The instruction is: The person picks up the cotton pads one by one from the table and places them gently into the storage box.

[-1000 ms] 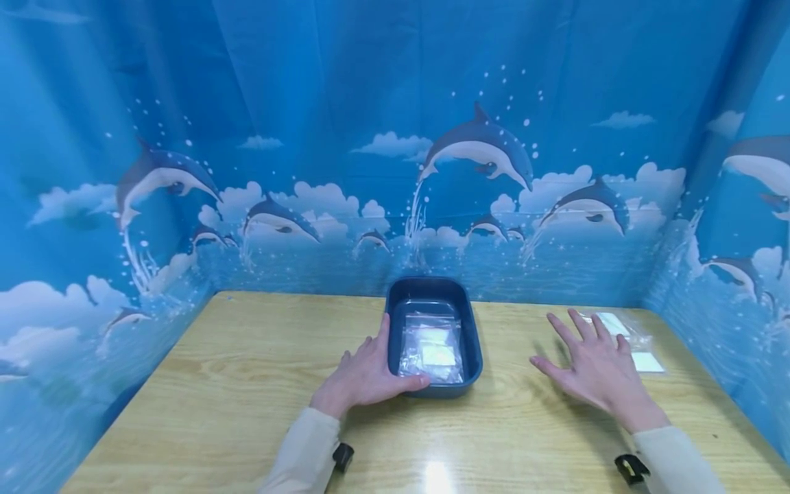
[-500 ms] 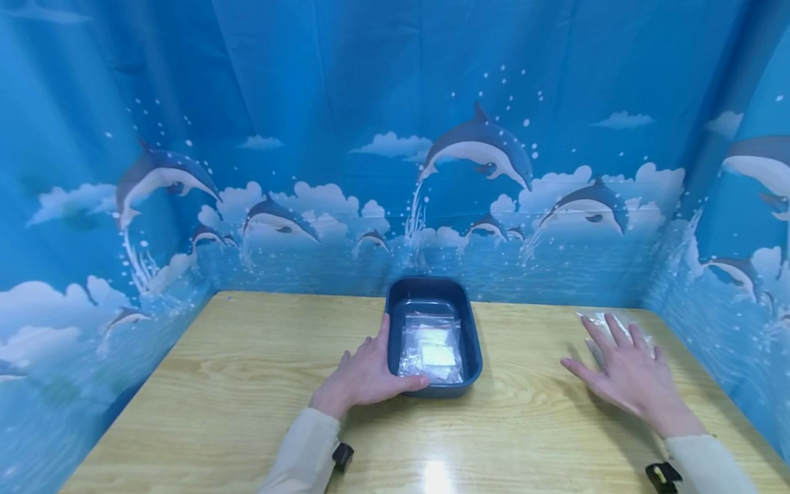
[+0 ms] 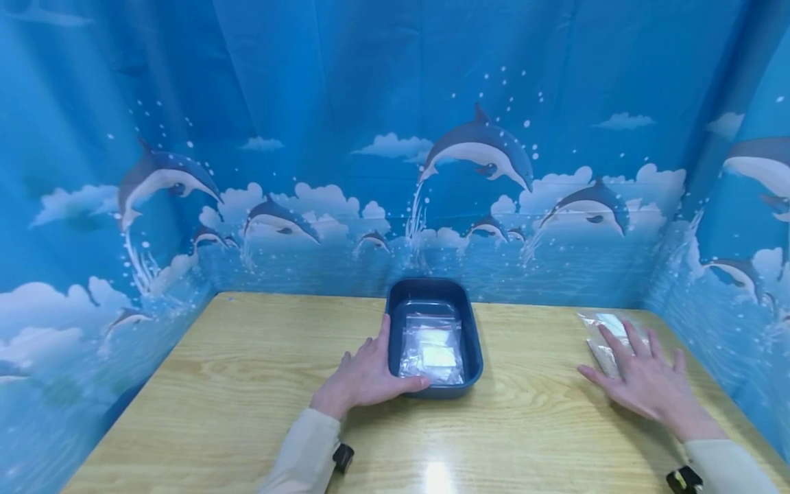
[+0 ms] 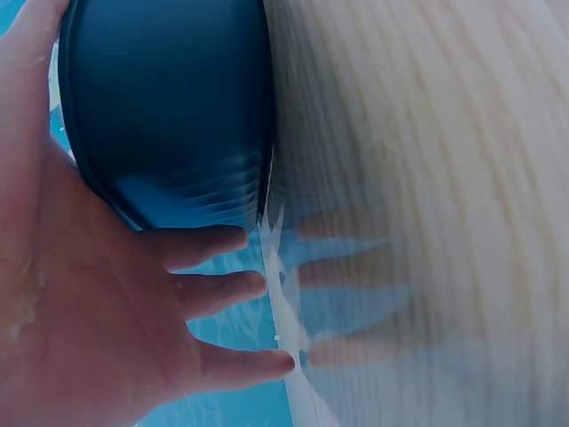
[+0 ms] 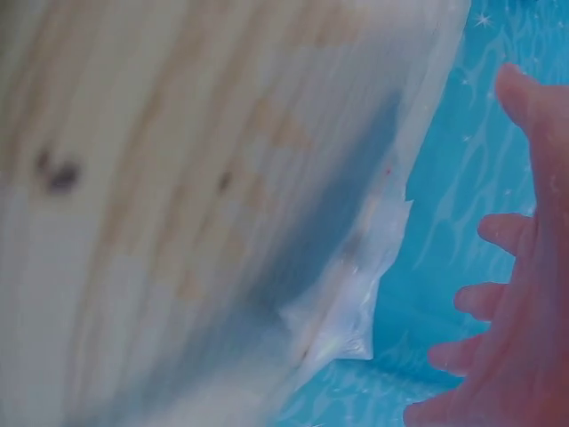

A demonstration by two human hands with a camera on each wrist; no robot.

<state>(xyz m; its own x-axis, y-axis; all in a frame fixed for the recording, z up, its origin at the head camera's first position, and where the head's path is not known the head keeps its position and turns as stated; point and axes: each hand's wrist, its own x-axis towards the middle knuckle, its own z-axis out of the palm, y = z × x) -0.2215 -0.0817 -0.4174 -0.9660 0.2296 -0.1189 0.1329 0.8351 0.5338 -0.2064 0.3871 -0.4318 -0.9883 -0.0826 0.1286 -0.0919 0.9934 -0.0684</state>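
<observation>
In the head view, my left hand (image 3: 364, 379) rests against the near left corner of a dark blue tub (image 3: 474, 343). Its thumb lies along the near rim and its index finger along the left side. The left wrist view has that hand (image 4: 116, 294) with straight, spread fingers beside the tub (image 4: 178, 107). Inside the tub lie clear zip bags (image 3: 432, 348) with white contents. At the right, my right hand (image 3: 648, 381) hovers, fingers spread, over more clear plastic bags (image 3: 601, 353), partly hiding them. The right wrist view has a gap between that hand (image 5: 507, 311) and a bag (image 5: 347, 302).
Everything stands on a light wood-grain table (image 3: 296, 343). A blue curtain (image 3: 370, 137) printed with dolphins hangs behind the table and along its sides. The tub is close to the table's back edge.
My right hand has moved to the right and slightly nearer me, over the bags, with its fingers still spread. My left hand and the tub have stayed in place.
</observation>
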